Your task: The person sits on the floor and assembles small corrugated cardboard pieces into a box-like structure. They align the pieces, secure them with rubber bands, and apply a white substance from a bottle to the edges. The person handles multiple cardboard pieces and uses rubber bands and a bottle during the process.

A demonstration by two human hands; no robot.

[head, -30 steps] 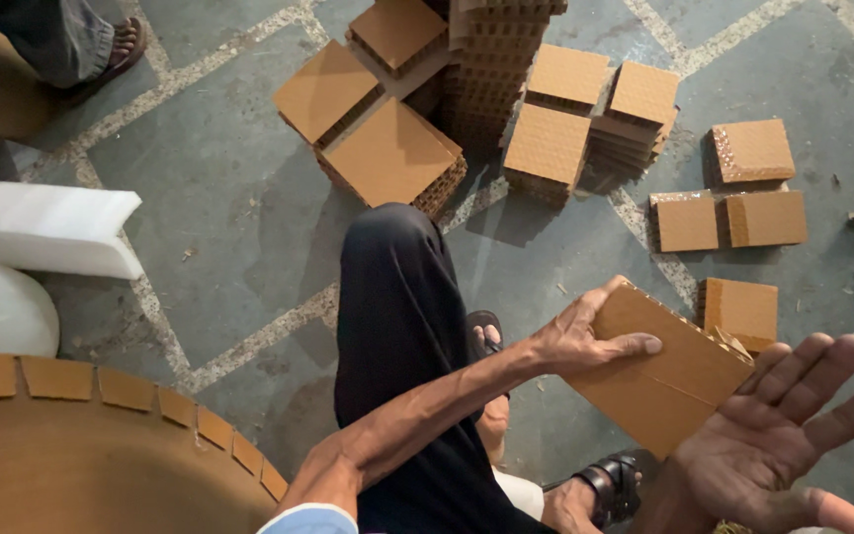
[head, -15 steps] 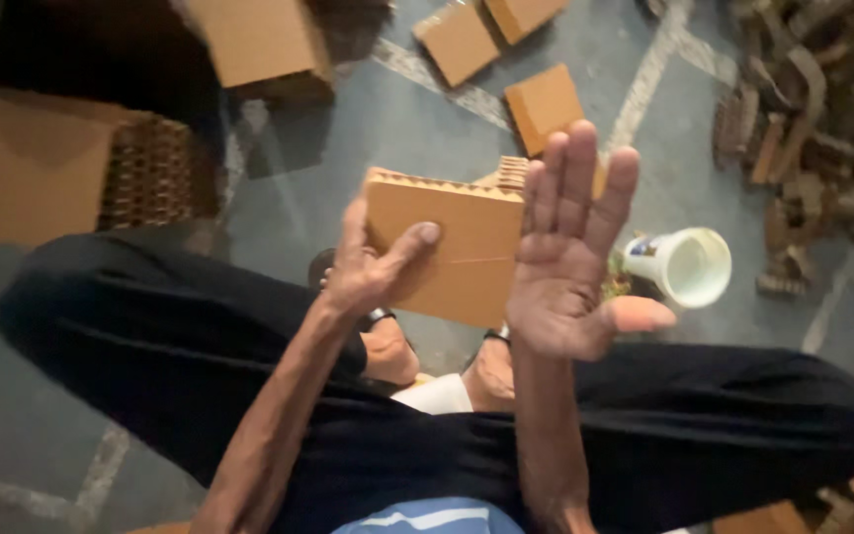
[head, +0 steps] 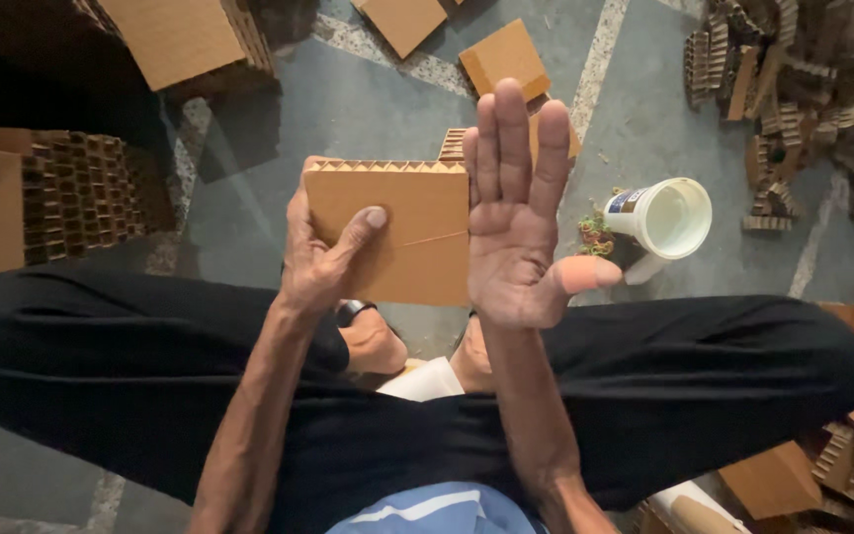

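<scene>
My left hand (head: 323, 259) grips a square block of corrugated cardboard (head: 402, 232) by its left edge, thumb on the top face, holding it above my crossed legs in black trousers. A thin rubber band runs across the block's face. Right beside the block's right edge, my right hand (head: 518, 222) is raised flat, palm toward me, fingers straight and together, holding nothing. Whether the palm's edge touches the block I cannot tell.
A white cup of glue (head: 666, 217) lies tilted on the grey floor to the right, rubber bands (head: 595, 235) beside it. Cardboard blocks (head: 504, 57) lie ahead, larger honeycomb stacks (head: 71, 193) at left, and cardboard scraps (head: 803, 89) pile at upper right.
The view swung from the floor ahead down to my lap. My left hand brought the cardboard block in close, and my right hand rose flat beside its right edge.
</scene>
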